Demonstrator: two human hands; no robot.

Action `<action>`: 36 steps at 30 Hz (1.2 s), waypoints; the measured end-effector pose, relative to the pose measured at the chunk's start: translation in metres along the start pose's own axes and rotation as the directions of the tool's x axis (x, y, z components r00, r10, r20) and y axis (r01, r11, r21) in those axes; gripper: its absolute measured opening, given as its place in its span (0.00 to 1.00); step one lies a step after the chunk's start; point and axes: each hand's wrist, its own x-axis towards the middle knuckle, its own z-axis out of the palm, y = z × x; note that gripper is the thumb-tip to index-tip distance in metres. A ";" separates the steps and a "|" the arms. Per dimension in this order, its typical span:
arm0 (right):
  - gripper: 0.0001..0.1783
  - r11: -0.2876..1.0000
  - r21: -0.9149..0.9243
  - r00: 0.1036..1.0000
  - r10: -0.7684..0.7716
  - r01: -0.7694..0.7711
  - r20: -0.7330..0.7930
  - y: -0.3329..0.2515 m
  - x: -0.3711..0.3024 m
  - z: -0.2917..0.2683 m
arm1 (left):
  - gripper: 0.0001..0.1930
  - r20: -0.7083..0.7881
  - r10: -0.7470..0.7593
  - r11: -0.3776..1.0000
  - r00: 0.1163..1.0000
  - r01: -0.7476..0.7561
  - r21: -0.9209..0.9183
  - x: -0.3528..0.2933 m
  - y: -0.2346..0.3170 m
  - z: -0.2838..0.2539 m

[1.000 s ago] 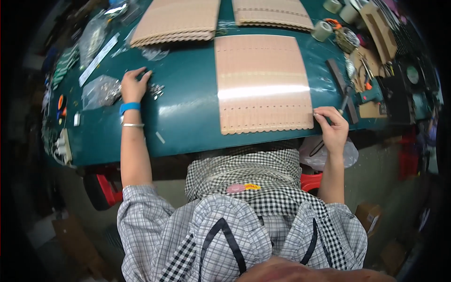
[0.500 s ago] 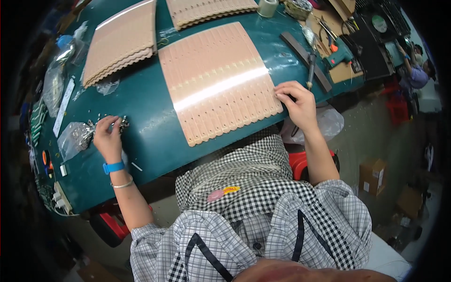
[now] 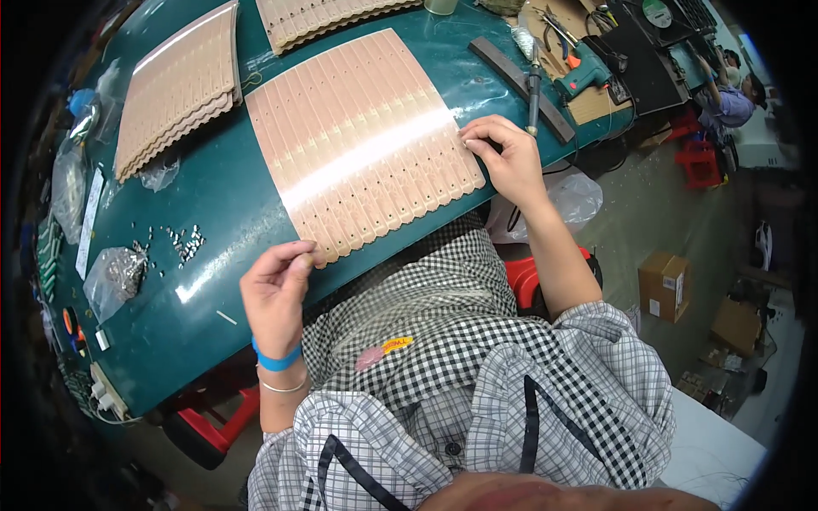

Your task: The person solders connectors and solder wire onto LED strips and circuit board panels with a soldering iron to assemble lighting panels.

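Observation:
A pinkish-beige sheet [image 3: 375, 111] of joined narrow strips, with rows of small dark holes and a scalloped near edge, lies on the green-topped table [image 3: 230, 281] in front of me. At its near left corner is my left hand [image 3: 277, 294], thumb and forefinger pinched together; anything between them is too small to make out. My right hand [image 3: 507, 162] is by the sheet's right edge, its thumb and forefinger also closed, and whatever they grip is unclear. Left of the sheet, small metal pieces [image 3: 187, 245] lie scattered beside a clear bag [image 3: 115, 281] of similar pieces.
Stacks of similar sheets stand at the far left [image 3: 183, 85] and far middle [image 3: 328, 19]. To the right lie a dark bar [image 3: 521, 89], a soldering-iron-like tool [image 3: 533, 98] and a green glue gun [image 3: 584, 77]. A white strip [image 3: 89, 223] lies at left. Another person [image 3: 731, 106] is at far right.
My left hand has moved right, from the metal pieces to the sheet's near left corner. My right hand stays at the right edge. The whole view has shifted slightly.

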 end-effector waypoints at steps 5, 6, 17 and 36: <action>0.03 1.000 -0.019 1.000 0.002 -0.001 0.025 -0.001 0.001 0.002 | 0.07 0.156 -0.109 0.985 0.982 0.127 -0.113 0.000 -0.010 0.012; 0.03 1.000 -0.016 1.000 -0.004 0.005 0.020 0.000 0.001 0.003 | 0.07 0.168 -0.097 0.987 0.981 0.117 -0.112 0.000 -0.012 0.015; 0.03 0.998 -0.044 0.999 -0.047 0.046 -0.007 0.000 0.001 0.006 | 0.08 0.194 -0.124 0.981 0.973 0.150 -0.124 0.001 -0.022 0.023; 0.12 0.976 -0.072 0.977 -0.210 0.207 -0.035 -0.057 -0.009 0.011 | 0.07 0.073 -0.072 0.961 0.995 0.089 -0.263 0.001 -0.001 0.035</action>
